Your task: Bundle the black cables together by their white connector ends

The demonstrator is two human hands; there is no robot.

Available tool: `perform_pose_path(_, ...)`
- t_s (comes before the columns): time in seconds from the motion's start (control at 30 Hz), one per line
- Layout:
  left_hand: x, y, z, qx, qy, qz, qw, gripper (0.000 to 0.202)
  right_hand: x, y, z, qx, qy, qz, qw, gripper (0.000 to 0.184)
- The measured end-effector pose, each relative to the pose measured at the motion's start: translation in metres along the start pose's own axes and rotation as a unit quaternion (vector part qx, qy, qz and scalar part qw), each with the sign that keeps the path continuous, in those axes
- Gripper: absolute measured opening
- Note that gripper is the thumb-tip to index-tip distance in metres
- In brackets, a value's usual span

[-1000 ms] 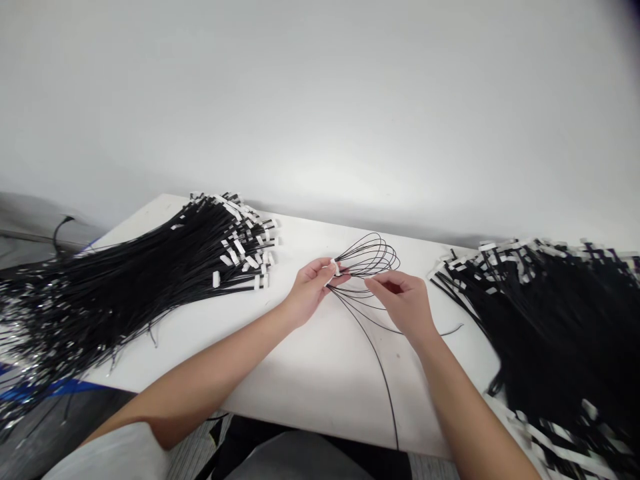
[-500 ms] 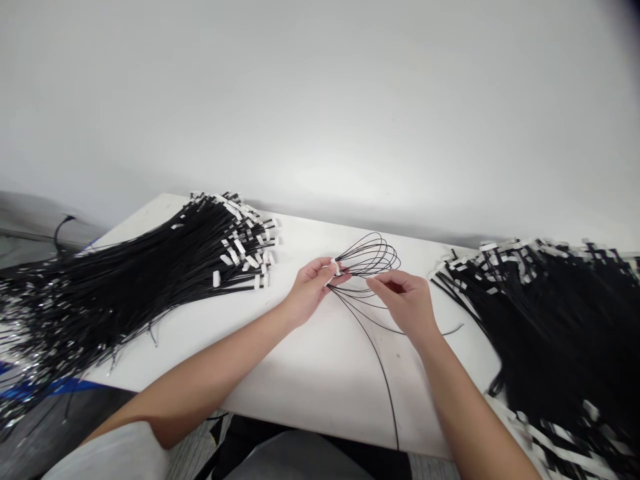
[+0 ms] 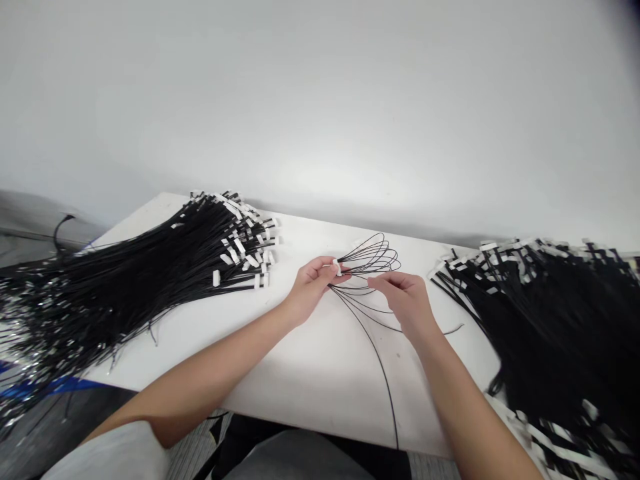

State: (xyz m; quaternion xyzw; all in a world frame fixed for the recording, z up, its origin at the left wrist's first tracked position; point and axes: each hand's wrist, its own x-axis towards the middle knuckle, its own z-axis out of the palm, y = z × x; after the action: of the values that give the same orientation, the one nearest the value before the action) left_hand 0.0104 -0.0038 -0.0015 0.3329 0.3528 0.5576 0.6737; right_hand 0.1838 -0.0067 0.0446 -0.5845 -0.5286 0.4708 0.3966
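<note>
A small white connector (image 3: 337, 267) is pinched between the thumb and fingers of my left hand (image 3: 314, 285). Thin black wires (image 3: 373, 255) fan out from it to the right, several of them bent into loops. Others trail below, and one long wire (image 3: 383, 373) curves down to the table's front edge. My right hand (image 3: 404, 297) is closed, thumb and forefinger pinching the end of a black wire beside the loops. The very tip between those fingers is too small to make out.
To the left, a large heap of black cables (image 3: 150, 267) with white connectors lies on the white table (image 3: 295, 380). A second heap (image 3: 560, 313) covers the right side. A pale wall (image 3: 320, 113) rises behind the table.
Both hands stay nearly in place. The connector has turned slightly in my left hand, and the wire loops have shifted a little. My right fingers still pinch.
</note>
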Motion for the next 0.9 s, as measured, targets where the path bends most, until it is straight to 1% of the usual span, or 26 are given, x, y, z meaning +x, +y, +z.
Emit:
perform_pose_path(0.2, 0.0, -0.001, 0.002, 0.012, -0.001, 0.011, 1.0, 0.027, 0.002, 0.001, 0.0, 0.05, -0.014, 0.046, 0.998, 0.021)
perform_pose_path(0.33, -0.001, 0.0, 0.005, 0.027, -0.006, 0.032, 0.999, 0.024, 0.004, 0.002, -0.004, 0.077, -0.084, 0.092, 0.989, 0.021)
perform_pose_path(0.4, -0.001, 0.001, 0.005, 0.035, -0.008, 0.036, 0.999, 0.023, 0.004, 0.003, -0.004, 0.063, -0.108, 0.092, 0.988, 0.023)
perform_pose_path(0.43, -0.001, 0.001, 0.005, 0.036, -0.006, 0.035, 0.999, 0.023, 0.003, 0.004, -0.003, 0.038, -0.102, 0.07, 0.992, 0.023)
perform_pose_path(0.47, -0.001, 0.001, 0.005, 0.035, -0.004, 0.031, 0.999, 0.024, 0.002, 0.005, -0.002, 0.002, -0.081, 0.03, 0.996, 0.024)
perform_pose_path(0.5, -0.001, 0.001, 0.004, 0.031, -0.001, 0.024, 0.999, 0.024, 0.001, 0.007, 0.0, -0.046, -0.046, -0.029, 0.997, 0.023)
perform_pose_path(0.53, -0.001, 0.001, 0.004, 0.024, 0.001, 0.015, 1.0, 0.025, 0.0, 0.009, 0.002, -0.099, -0.006, -0.099, 0.99, 0.022)
perform_pose_path(0.57, -0.001, 0.001, 0.003, 0.016, 0.001, 0.005, 1.0, 0.025, -0.001, 0.011, 0.004, -0.155, 0.032, -0.172, 0.972, 0.02)
perform_pose_path(0.6, -0.001, 0.0, 0.003, 0.009, 0.0, -0.006, 1.0, 0.024, -0.002, 0.014, 0.006, -0.208, 0.062, -0.238, 0.947, 0.018)
perform_pose_path(0.67, -0.002, 0.001, 0.003, -0.001, -0.003, -0.025, 1.0, 0.023, -0.002, 0.021, 0.009, -0.292, 0.089, -0.337, 0.891, 0.015)
perform_pose_path(0.7, -0.003, 0.001, 0.003, -0.006, -0.007, -0.032, 0.999, 0.023, -0.002, 0.024, 0.01, -0.32, 0.091, -0.369, 0.868, 0.014)
perform_pose_path(0.77, -0.004, 0.001, 0.005, -0.014, -0.018, -0.044, 0.999, 0.022, -0.001, 0.029, 0.011, -0.351, 0.088, -0.411, 0.837, 0.011)
perform_pose_path(0.83, -0.006, 0.002, 0.006, -0.022, -0.031, -0.056, 0.998, 0.022, -0.001, 0.03, 0.012, -0.365, 0.078, -0.434, 0.82, 0.011)
perform_pose_path(0.9, -0.007, 0.002, 0.007, -0.024, -0.036, -0.067, 0.997, 0.022, -0.002, 0.028, 0.011, -0.371, 0.067, -0.444, 0.813, 0.013)
